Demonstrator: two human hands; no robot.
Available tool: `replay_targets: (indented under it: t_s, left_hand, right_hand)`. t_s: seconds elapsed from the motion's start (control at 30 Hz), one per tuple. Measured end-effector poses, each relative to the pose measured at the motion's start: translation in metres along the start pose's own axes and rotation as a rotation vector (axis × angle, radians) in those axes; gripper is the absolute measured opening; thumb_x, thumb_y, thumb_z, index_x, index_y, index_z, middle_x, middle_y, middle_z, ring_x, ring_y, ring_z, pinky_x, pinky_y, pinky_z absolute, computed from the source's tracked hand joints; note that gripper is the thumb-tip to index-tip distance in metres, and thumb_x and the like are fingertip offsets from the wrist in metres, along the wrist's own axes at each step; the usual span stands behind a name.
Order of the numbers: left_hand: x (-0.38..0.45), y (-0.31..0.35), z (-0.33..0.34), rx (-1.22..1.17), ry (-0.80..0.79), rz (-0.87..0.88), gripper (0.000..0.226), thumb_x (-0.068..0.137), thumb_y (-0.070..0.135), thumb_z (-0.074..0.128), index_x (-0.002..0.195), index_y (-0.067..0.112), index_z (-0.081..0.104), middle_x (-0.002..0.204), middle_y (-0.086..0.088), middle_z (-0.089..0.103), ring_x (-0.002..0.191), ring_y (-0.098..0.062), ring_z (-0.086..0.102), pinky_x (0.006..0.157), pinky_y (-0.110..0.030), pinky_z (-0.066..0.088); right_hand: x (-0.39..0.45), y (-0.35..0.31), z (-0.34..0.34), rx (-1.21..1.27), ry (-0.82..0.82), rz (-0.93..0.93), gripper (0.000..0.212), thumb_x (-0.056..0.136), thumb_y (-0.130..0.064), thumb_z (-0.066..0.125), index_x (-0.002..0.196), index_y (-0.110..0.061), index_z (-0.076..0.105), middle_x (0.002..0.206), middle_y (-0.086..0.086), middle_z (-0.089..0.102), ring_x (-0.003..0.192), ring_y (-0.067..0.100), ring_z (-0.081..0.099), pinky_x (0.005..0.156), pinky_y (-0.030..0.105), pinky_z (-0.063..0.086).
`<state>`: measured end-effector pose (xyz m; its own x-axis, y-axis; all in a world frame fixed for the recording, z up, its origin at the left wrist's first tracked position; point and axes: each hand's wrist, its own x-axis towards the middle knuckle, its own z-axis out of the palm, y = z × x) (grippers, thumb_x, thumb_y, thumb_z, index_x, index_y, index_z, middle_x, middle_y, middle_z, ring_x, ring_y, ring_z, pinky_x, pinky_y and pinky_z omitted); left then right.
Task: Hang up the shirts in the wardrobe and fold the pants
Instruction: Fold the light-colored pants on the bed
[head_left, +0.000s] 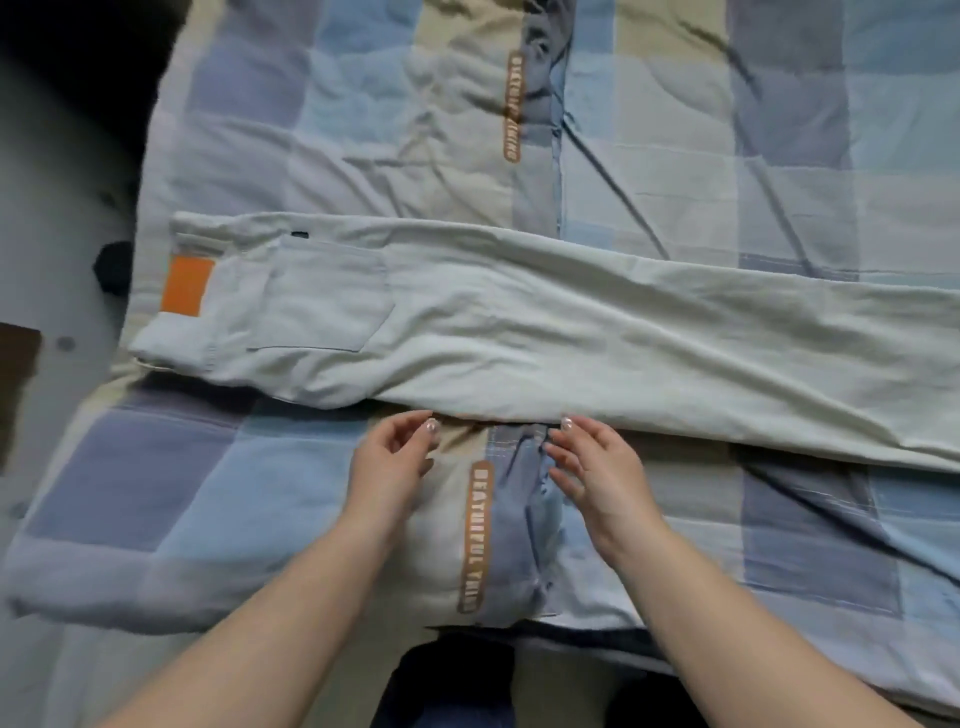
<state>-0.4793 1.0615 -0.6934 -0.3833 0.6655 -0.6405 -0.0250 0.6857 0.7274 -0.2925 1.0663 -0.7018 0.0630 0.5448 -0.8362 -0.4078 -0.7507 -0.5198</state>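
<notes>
Covering the bed, one checked blue and beige quilt (270, 493) hung toward grey floor (57, 156). One pair of pale pants (545, 332), folded lengthwise, lay across it just beyond both hands. Left hand (387, 467) and right hand (597, 467) hovered with fingers loosely spread, gripping nothing.

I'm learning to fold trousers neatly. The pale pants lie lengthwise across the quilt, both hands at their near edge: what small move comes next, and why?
Probably reach the right hand toward the leg end, which runs off the right of the picture, to fold it over to the waistband. The pants already lie flat, seemingly leg on leg, with the orange patch at the left, and neither the right nor the left hand grips them yet.
</notes>
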Motion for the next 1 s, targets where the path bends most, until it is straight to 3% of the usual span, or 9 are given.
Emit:
replay_targets:
  t_s: [0.1, 0.2, 0.37, 0.43, 0.53, 0.63, 0.8, 0.93, 1.0]
  left_hand:
    - [0.023, 0.011, -0.071, -0.180, 0.124, -0.050, 0.007, 0.093, 0.013, 0.059, 0.094, 0.019, 0.062, 0.091, 0.003, 0.065, 0.082, -0.007, 0.060, 0.075, -0.025, 0.051]
    - [0.043, 0.010, -0.122, -0.358, 0.224, -0.127, 0.017, 0.095, 0.013, 0.055, 0.113, 0.014, 0.055, 0.098, 0.001, 0.062, 0.088, -0.008, 0.060, 0.082, -0.027, 0.049]
    - [0.087, 0.013, -0.172, -0.527, 0.277, -0.191, 0.048, 0.095, 0.018, 0.057, 0.139, 0.011, 0.039, 0.120, -0.002, 0.056, 0.108, -0.015, 0.056, 0.091, -0.031, 0.045]
    - [0.111, 0.018, -0.184, -0.559, 0.261, -0.196, 0.057, 0.094, 0.020, 0.059, 0.144, 0.012, 0.032, 0.123, -0.002, 0.055, 0.113, -0.015, 0.054, 0.094, -0.033, 0.045]
    - [0.147, 0.030, -0.197, -0.600, 0.245, -0.168, 0.053, 0.092, 0.018, 0.062, 0.140, 0.013, 0.039, 0.125, -0.001, 0.060, 0.111, -0.012, 0.059, 0.100, -0.035, 0.045]
    - [0.179, 0.041, -0.208, -0.592, 0.348, -0.145, 0.049, 0.085, 0.016, 0.070, 0.127, 0.012, 0.045, 0.120, -0.001, 0.063, 0.104, -0.014, 0.063, 0.096, -0.038, 0.050]
    - [0.197, 0.062, -0.224, -0.834, 0.358, -0.156, 0.033, 0.085, 0.003, 0.068, 0.117, 0.004, 0.057, 0.119, -0.014, 0.065, 0.105, -0.027, 0.065, 0.096, -0.050, 0.050]
    - [0.169, 0.089, -0.213, -0.790, 0.167, -0.007, 0.015, 0.085, -0.003, 0.062, 0.099, 0.003, 0.066, 0.102, -0.012, 0.071, 0.094, -0.024, 0.069, 0.092, -0.043, 0.053]
    - [0.148, 0.103, -0.201, -0.724, 0.074, 0.053, 0.017, 0.085, -0.005, 0.061, 0.094, 0.007, 0.068, 0.092, -0.006, 0.074, 0.087, -0.018, 0.070, 0.085, -0.035, 0.056]
  right_hand:
    - [-0.008, 0.007, 0.077, -0.124, -0.087, -0.064, 0.010, 0.093, -0.016, 0.057, 0.097, -0.025, 0.059, 0.099, -0.001, 0.065, 0.092, 0.010, 0.063, 0.078, 0.025, 0.050]
    - [-0.010, 0.015, 0.138, -0.371, -0.130, -0.188, 0.018, 0.091, -0.019, 0.060, 0.109, -0.024, 0.059, 0.104, -0.006, 0.064, 0.102, 0.010, 0.061, 0.092, 0.027, 0.047]
    - [-0.004, 0.027, 0.210, -0.825, -0.252, -0.351, 0.038, 0.089, -0.029, 0.061, 0.126, -0.029, 0.056, 0.119, -0.016, 0.056, 0.100, -0.006, 0.052, 0.084, 0.012, 0.037]
    - [0.003, 0.030, 0.230, -0.979, -0.287, -0.414, 0.045, 0.089, -0.032, 0.060, 0.132, -0.030, 0.051, 0.132, -0.014, 0.050, 0.116, -0.005, 0.047, 0.094, 0.013, 0.033]
    - [0.020, 0.031, 0.258, -1.164, -0.316, -0.504, 0.054, 0.090, -0.029, 0.059, 0.141, -0.023, 0.043, 0.152, -0.002, 0.032, 0.142, 0.009, 0.023, 0.115, 0.023, 0.017]
    - [0.039, 0.032, 0.286, -1.298, -0.329, -0.500, 0.057, 0.091, -0.031, 0.056, 0.143, -0.022, 0.038, 0.154, 0.003, 0.028, 0.144, 0.014, 0.017, 0.116, 0.027, 0.012]
    - [0.054, 0.030, 0.333, -1.255, -0.459, -0.400, 0.062, 0.091, -0.038, 0.055, 0.146, -0.023, 0.032, 0.154, 0.000, 0.029, 0.142, 0.014, 0.025, 0.116, 0.032, 0.021]
    - [0.054, 0.004, 0.345, -0.867, -0.426, -0.324, 0.054, 0.092, -0.033, 0.056, 0.142, -0.018, 0.042, 0.145, -0.001, 0.044, 0.127, 0.012, 0.044, 0.099, 0.016, 0.040]
    - [0.055, -0.019, 0.345, -0.705, -0.321, -0.260, 0.038, 0.093, -0.028, 0.053, 0.128, -0.015, 0.056, 0.132, 0.001, 0.055, 0.124, 0.017, 0.049, 0.101, 0.031, 0.044]
